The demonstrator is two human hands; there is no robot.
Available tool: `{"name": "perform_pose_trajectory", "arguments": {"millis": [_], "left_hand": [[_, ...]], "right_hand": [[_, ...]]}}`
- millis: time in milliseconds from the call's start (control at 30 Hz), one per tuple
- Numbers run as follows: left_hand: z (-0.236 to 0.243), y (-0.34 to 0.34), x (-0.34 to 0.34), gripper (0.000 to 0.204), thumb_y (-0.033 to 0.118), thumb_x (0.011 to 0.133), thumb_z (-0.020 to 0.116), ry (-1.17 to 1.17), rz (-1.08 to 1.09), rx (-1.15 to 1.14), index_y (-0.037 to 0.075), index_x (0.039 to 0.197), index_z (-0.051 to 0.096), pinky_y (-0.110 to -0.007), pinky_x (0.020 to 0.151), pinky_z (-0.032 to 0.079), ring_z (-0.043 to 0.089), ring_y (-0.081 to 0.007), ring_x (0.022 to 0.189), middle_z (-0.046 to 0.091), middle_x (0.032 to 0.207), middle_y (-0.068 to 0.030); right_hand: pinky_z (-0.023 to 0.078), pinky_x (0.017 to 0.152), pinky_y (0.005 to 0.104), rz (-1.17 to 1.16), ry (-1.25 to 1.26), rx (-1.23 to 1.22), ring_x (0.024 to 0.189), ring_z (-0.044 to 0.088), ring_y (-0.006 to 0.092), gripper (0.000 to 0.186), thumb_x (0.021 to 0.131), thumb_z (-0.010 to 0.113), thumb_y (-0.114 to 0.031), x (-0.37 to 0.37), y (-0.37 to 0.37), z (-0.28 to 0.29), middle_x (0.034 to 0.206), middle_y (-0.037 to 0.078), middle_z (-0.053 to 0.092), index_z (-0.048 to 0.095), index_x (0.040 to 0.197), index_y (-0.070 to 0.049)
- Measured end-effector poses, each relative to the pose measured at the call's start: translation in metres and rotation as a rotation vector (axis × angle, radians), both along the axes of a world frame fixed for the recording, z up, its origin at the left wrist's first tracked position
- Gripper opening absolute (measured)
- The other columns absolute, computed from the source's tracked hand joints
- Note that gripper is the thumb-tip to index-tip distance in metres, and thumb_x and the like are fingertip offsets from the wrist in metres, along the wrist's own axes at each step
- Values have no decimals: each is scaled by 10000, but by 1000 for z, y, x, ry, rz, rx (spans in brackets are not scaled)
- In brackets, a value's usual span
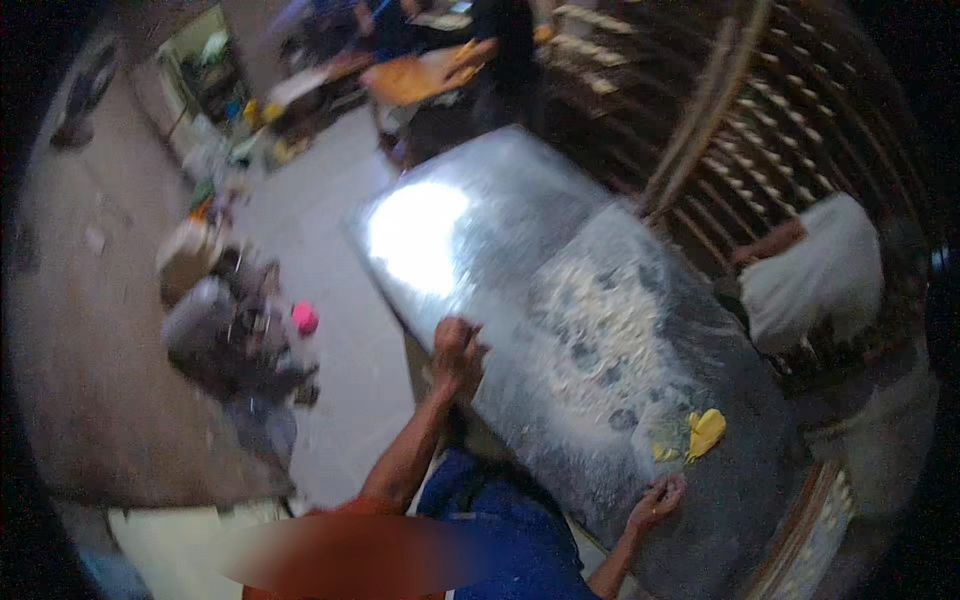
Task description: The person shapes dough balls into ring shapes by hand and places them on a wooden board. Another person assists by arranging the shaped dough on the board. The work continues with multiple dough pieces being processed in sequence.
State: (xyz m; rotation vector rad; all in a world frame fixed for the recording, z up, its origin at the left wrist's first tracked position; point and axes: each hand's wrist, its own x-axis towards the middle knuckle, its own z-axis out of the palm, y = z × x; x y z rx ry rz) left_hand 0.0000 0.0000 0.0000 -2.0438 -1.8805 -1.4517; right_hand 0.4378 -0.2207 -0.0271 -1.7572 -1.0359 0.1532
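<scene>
A metal-topped table [490,190] runs diagonally in front of me, with white flour [600,340] spread over its right half. My left hand [457,348] is closed in a fist above the table's left edge; whatever it may hold is hidden. Low on the right, my right hand [657,500] is at the tabletop, its fingers too blurred to read. Just beyond that hand lies a soft yellow lump [706,432], with smaller yellow smears beside it.
Tall racks [780,130] with rows of small pale pieces stand at the right. A person in a light shirt [820,265] is beside them. Other people work at a far table [415,80]. A pink object [305,318] and clutter line the left floor.
</scene>
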Motion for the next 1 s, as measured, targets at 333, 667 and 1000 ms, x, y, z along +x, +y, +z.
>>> {"name": "perform_pose_trajectory", "arguments": {"millis": [333, 667, 1000], "left_hand": [[7, -5, -49, 413, 320, 941, 496, -1375, -155, -136, -21, 710, 524, -357, 576, 519, 531, -159, 555, 536, 626, -69], [-35, -269, -109, 378, 252, 956, 406, -475, -218, -412, 70, 1277, 490, -466, 1083, 239, 384, -357, 1268, 488, 1300, -154], [-198, -619, -406, 394, 106, 913, 348, -277, 658, -1087, -35, 1261, 469, -444, 952, 402, 504, -392, 1097, 539, 1196, -221]], "right_hand": [[498, 700, 312, 987, -21, -156, 764, 634, 243, 242, 928, 543, -172, -171, 18, 73, 961, 119, 646, 585, 1115, -24], [318, 1048, 503, 1035, 1961, -825, 1242, 423, 341, 871, 869, 278, -708, -464, -7, -19, 1393, 210, 387, 347, 1369, 2], [439, 887, 480, 137, -23, -802, 1122, 494, 360, 510, 951, 439, -319, -355, 70, -152, 1243, 212, 473, 358, 1348, -8]]}}
